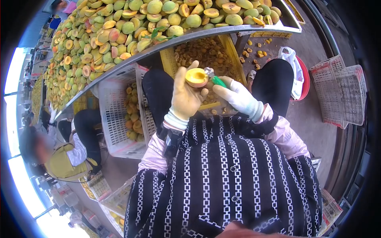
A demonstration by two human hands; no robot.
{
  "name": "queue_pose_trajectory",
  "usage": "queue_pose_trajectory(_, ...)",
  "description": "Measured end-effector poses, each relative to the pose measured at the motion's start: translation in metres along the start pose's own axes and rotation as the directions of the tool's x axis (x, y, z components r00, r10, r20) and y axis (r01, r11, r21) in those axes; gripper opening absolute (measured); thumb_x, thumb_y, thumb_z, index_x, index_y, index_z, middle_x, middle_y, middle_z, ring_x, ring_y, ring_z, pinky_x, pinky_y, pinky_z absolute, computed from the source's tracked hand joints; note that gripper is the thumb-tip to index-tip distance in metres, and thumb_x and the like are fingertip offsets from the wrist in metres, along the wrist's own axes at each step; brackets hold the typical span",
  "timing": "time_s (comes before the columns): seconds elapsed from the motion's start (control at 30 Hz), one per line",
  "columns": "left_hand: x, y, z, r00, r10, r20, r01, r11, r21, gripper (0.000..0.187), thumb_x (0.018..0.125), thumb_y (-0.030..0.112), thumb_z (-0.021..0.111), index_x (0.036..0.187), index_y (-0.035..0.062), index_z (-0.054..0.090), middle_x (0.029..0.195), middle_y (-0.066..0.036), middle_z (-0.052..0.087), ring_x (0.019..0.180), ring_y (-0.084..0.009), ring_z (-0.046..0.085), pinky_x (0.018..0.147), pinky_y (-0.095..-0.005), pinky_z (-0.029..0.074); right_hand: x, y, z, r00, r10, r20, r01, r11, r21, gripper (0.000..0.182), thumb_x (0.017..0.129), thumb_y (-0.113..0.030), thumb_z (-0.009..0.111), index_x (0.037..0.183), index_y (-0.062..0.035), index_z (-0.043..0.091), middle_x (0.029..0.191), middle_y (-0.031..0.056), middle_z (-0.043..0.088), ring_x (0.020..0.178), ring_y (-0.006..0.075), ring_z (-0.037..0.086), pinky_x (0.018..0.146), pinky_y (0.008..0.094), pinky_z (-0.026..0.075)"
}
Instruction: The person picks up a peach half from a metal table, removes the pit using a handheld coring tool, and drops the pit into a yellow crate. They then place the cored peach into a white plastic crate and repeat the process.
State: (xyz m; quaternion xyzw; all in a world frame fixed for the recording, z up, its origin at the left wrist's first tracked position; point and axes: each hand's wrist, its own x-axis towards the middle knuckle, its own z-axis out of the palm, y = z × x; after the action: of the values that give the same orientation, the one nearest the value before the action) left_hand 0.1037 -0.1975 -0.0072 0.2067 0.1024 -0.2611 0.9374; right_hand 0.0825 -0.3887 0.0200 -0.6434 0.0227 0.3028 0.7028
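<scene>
My left hand (185, 95), in a stained pale glove, is closed round a peach half (196, 82) with its yellow hollow facing up. In a white glove, my right hand (238, 96) grips a green-handled pitting tool (218, 81). The tool's small metal end is right at the peach half's rim. Below both hands, between my knees, stands a yellow crate (171, 63) with brown pits and scraps in it. A metal-edged table (166, 43) heaped with whole and halved peaches (131, 27) lies beyond my hands.
A white crate (113, 119) with peaches stands at my left, near a seated co-worker (71, 158). To the right are a red basin (304, 79) holding a white bag (293, 65) and leaning white crates (337, 91). Fruit pieces (248, 51) lie on the floor.
</scene>
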Motion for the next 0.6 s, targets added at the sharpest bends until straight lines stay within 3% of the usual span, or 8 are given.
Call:
queue_pose_trajectory(0.13,-0.006,-0.003,-0.008,0.991,0.088,0.100,-0.103,0.983,0.155,0.059,0.097,0.054,0.034,0.134,0.0086,0.046,0.118,-0.023,0.059,0.082,-0.0231,0.066,0.058,-0.0202,0.053,0.000,0.002,-0.005,0.961,-0.149,-0.232,0.113,0.980,-0.162,0.043,0.090,-0.029,0.061,0.124,-0.0061,0.050,0.070,-0.0004,0.056,0.053,0.0078,0.054,0.048,0.0239,0.046)
queue_pose_trajectory(0.23,-0.010,-0.001,-0.003,0.980,-0.023,0.200,-0.025,0.972,0.233,0.071,0.096,0.059,0.030,0.127,-0.0013,0.051,0.106,-0.022,0.065,0.061,-0.0153,0.058,0.046,-0.0171,0.039,-0.008,-0.006,-0.009,0.913,-0.291,-0.286,0.160,0.900,-0.405,0.042,0.088,-0.028,0.064,0.123,-0.0088,0.053,0.075,0.0046,0.063,0.059,0.0153,0.062,0.055,0.0287,0.050)
queue_pose_trajectory(0.3,-0.013,-0.003,0.008,0.987,-0.039,0.155,0.004,0.975,0.223,0.074,0.095,0.061,0.029,0.128,-0.0021,0.050,0.106,-0.022,0.064,0.062,-0.0158,0.057,0.046,-0.0176,0.040,-0.011,-0.004,-0.011,0.725,-0.666,-0.174,0.337,0.564,-0.754,0.040,0.084,-0.024,0.066,0.121,-0.0113,0.056,0.081,0.0103,0.067,0.066,0.0250,0.066,0.061,0.0332,0.052)
queue_pose_trajectory(0.33,-0.013,-0.005,0.011,0.992,-0.053,0.114,0.027,0.976,0.215,0.077,0.095,0.063,0.028,0.129,-0.0028,0.048,0.106,-0.022,0.064,0.062,-0.0164,0.057,0.047,-0.0180,0.041,-0.012,-0.006,-0.011,0.726,-0.665,-0.178,0.332,0.565,-0.755,0.040,0.084,-0.024,0.066,0.121,-0.0113,0.056,0.081,0.0103,0.067,0.066,0.0250,0.066,0.061,0.0332,0.052)
queue_pose_trajectory(0.4,-0.015,-0.009,0.010,0.985,-0.058,0.160,0.032,0.987,0.156,0.079,0.095,0.062,0.028,0.131,-0.0055,0.044,0.105,-0.022,0.064,0.070,-0.0190,0.060,0.050,-0.0195,0.046,-0.014,-0.014,-0.009,0.639,-0.768,-0.049,0.394,0.382,-0.836,0.040,0.082,-0.021,0.067,0.121,-0.0132,0.057,0.083,0.0127,0.067,0.071,0.0300,0.066,0.061,0.0354,0.053)
queue_pose_trajectory(0.47,-0.016,-0.010,0.005,0.956,-0.083,0.283,0.048,0.990,0.129,0.077,0.095,0.060,0.029,0.134,-0.0050,0.041,0.107,-0.022,0.062,0.077,-0.0216,0.063,0.054,-0.0205,0.050,-0.016,-0.016,-0.009,0.649,-0.760,-0.037,0.364,0.353,-0.862,0.041,0.082,-0.022,0.067,0.121,-0.0146,0.058,0.079,0.0112,0.065,0.068,0.0292,0.066,0.058,0.0355,0.052)
queue_pose_trajectory(0.53,-0.019,-0.011,0.003,0.965,-0.090,0.246,0.066,0.992,0.108,0.064,0.097,0.051,0.038,0.130,-0.0038,0.045,0.107,-0.022,0.062,0.079,-0.0223,0.064,0.055,-0.0196,0.052,-0.017,-0.017,-0.008,0.667,-0.745,-0.008,0.313,0.290,-0.904,0.042,0.081,-0.024,0.069,0.121,-0.0172,0.059,0.071,0.0084,0.062,0.061,0.0275,0.064,0.053,0.0358,0.050)
queue_pose_trajectory(0.6,-0.020,-0.009,-0.003,0.974,-0.163,0.159,0.108,0.946,0.306,0.052,0.097,0.041,0.046,0.125,-0.0029,0.048,0.105,-0.022,0.061,0.079,-0.0223,0.064,0.057,-0.0191,0.054,-0.017,-0.020,-0.006,0.667,-0.745,0.019,0.292,0.238,-0.926,0.042,0.081,-0.026,0.069,0.121,-0.0182,0.059,0.068,0.0073,0.060,0.059,0.0266,0.062,0.051,0.0358,0.048)
